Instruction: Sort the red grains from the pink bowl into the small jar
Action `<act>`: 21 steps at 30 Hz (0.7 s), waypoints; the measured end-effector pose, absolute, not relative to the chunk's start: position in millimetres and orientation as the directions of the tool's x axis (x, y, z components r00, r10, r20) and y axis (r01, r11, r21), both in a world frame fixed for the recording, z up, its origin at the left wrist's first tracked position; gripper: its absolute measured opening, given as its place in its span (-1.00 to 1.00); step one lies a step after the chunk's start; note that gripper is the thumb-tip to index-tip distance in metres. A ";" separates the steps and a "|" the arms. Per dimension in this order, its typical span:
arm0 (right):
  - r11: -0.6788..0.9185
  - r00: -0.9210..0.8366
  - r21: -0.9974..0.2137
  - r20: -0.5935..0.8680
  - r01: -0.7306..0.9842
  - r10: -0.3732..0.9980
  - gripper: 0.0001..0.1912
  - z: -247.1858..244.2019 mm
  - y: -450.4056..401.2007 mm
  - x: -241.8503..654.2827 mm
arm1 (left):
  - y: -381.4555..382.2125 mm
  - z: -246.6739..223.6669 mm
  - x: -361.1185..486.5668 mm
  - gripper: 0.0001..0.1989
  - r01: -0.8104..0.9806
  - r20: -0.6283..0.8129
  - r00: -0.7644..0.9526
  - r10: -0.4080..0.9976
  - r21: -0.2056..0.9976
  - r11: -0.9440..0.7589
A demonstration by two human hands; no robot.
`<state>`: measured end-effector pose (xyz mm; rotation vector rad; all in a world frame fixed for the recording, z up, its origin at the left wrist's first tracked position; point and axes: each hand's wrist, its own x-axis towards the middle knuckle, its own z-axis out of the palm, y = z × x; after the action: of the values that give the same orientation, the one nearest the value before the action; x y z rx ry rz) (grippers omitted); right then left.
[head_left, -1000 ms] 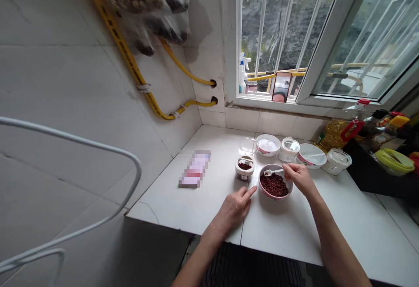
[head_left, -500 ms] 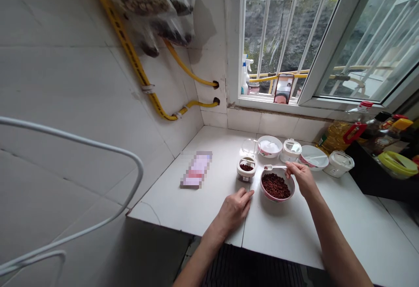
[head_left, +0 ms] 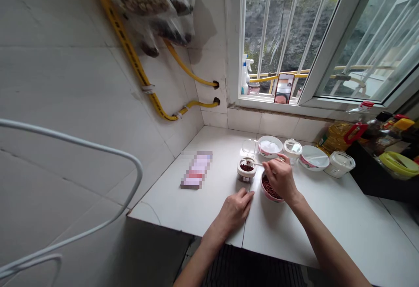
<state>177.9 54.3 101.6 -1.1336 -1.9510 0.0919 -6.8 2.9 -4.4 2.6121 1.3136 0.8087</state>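
A small white spoon (head_left: 258, 164) is pinched in my right hand (head_left: 280, 178), its bowl end over the mouth of a small white-rimmed jar (head_left: 246, 174). Dark reddish-brown granules lie in the jar. Below my right hand stands a pink-and-white bowl (head_left: 272, 197) of the same granules, partly hidden by the hand. My left hand (head_left: 236, 207) rests on the counter just in front of the jar, fingers loosely bent and holding nothing.
Behind stand a bowl of white powder (head_left: 270, 146), a lidded jar (head_left: 292, 148), a bowl with a white spoon (head_left: 313, 158) and another jar (head_left: 340, 164). An oil bottle (head_left: 338, 134) is at right. A phone (head_left: 283, 88) leans at the window; a blurred pink item (head_left: 197, 170) lies left.
My right hand has moved left with the spoon, from above the bowl to the jar's mouth, now covering part of the bowl. My left hand has stayed put.
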 end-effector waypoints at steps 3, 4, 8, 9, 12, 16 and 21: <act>0.636 -0.349 -0.335 0.616 0.695 0.706 -0.57 97.4 54.1 172.8 | 2.6 -4.3 -6.9 -0.73 0.716 0.410 0.482 0.774 0.325 -0.618; 0.629 -0.335 -0.351 0.616 0.693 0.713 -0.57 96.8 54.5 173.6 | 2.5 -4.2 -6.9 -0.73 0.716 0.409 0.483 0.775 0.325 -0.618; 0.531 -0.156 -0.571 0.575 0.626 0.803 -0.54 101.4 57.2 195.2 | 2.5 -3.7 -7.2 -0.72 0.717 0.402 0.487 0.775 0.323 -0.618; 0.495 -0.129 -0.620 0.538 0.609 0.833 -0.52 103.9 57.6 204.5 | 2.6 -3.7 -7.2 -0.72 0.718 0.401 0.487 0.776 0.322 -0.617; 0.390 -0.111 -0.679 0.417 0.622 0.902 -0.46 109.8 57.4 233.1 | 2.8 -4.0 -7.6 -0.69 0.720 0.399 0.488 0.776 0.319 -0.617; 0.362 -0.186 -0.628 0.330 0.689 0.926 -0.43 103.3 55.4 250.2 | 2.8 -3.7 -7.6 -0.58 0.720 0.402 0.495 0.770 0.307 -0.623; 0.369 -0.264 -0.643 0.258 0.671 0.929 -0.45 85.0 55.4 237.6 | 2.1 -2.3 -4.5 -0.41 0.709 0.407 0.530 0.744 0.269 -0.652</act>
<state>237.6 55.4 85.0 -1.3779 -2.0273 0.5505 -4.5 2.1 -2.3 2.6856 1.2768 0.7674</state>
